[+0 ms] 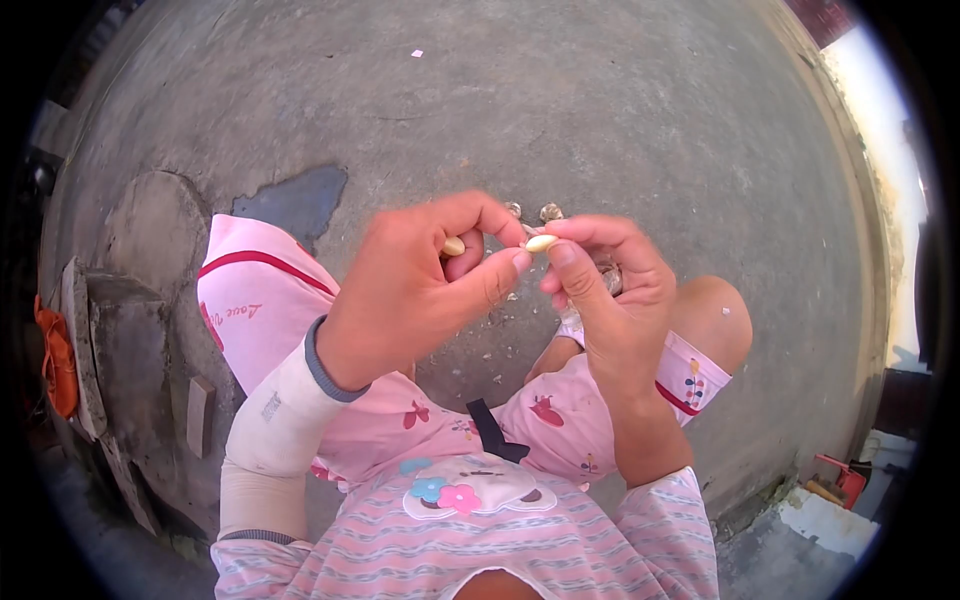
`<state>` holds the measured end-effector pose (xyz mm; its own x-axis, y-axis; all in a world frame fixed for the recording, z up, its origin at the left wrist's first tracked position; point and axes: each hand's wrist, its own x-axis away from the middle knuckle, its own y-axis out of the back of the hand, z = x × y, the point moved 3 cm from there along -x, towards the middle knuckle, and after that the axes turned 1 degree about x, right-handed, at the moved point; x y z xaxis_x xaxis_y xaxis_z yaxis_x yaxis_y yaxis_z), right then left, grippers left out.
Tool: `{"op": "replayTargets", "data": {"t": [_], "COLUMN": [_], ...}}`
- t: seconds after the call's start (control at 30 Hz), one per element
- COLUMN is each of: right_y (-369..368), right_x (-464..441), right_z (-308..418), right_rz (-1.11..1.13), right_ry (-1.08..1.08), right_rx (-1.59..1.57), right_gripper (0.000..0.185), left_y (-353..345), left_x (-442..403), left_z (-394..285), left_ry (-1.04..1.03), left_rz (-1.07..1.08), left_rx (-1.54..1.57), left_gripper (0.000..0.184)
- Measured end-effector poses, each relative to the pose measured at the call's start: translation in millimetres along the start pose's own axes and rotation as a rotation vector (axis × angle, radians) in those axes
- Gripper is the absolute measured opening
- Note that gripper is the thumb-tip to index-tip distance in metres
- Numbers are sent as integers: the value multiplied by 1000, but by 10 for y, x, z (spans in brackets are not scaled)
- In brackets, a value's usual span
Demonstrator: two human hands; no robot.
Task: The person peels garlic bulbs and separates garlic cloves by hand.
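In front of my body both hands meet over a peeled, pale garlic clove (pixel 541 243). My right hand (pixel 622 285) pinches the clove between thumb and forefinger. What looks like a partly broken garlic bulb (pixel 610 277) sits under its curled fingers. My left hand (pixel 415 270) is closed, its thumb and forefinger at the clove's left end. Another pale clove (pixel 453 246) shows inside its bent fingers. Just beyond the hands, two small bulbs (pixel 551 212) lie on the ground, partly hidden by the fingers.
Bits of skin (pixel 490 355) are scattered on the concrete floor (pixel 600 110) between my legs. A dark patch (pixel 292 205) lies to the left. An orange cloth-like item (pixel 56 360) hangs by a low ledge at far left. Something red (pixel 848 482) stands at lower right.
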<state>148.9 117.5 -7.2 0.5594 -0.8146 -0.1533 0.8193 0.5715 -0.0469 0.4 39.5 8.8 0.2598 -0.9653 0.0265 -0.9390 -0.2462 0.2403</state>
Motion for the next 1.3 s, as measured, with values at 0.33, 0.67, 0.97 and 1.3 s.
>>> {"op": "replayTargets", "data": {"t": [0.33,0.67,0.97,1.3], "right_y": [-73,-69,-62,-78], "right_x": [27,37,21,25], "right_z": [-10,7,-4,-54], "right_rz": [-67,-34,-100,34], "right_ry": [173,16,120,-191], "right_rx": [166,119,174,-253], "right_gripper": [12,11,10,9], "left_y": [-6,-18,-15,-1], "left_x": [-6,-13,-11,-1], "left_z": [-14,10,-5,4], "left_ry": [-4,34,7,26], "left_rz": [-69,-73,-101,-148], "left_rx": [56,70,33,78], "left_gripper": [10,7,7,3]}}
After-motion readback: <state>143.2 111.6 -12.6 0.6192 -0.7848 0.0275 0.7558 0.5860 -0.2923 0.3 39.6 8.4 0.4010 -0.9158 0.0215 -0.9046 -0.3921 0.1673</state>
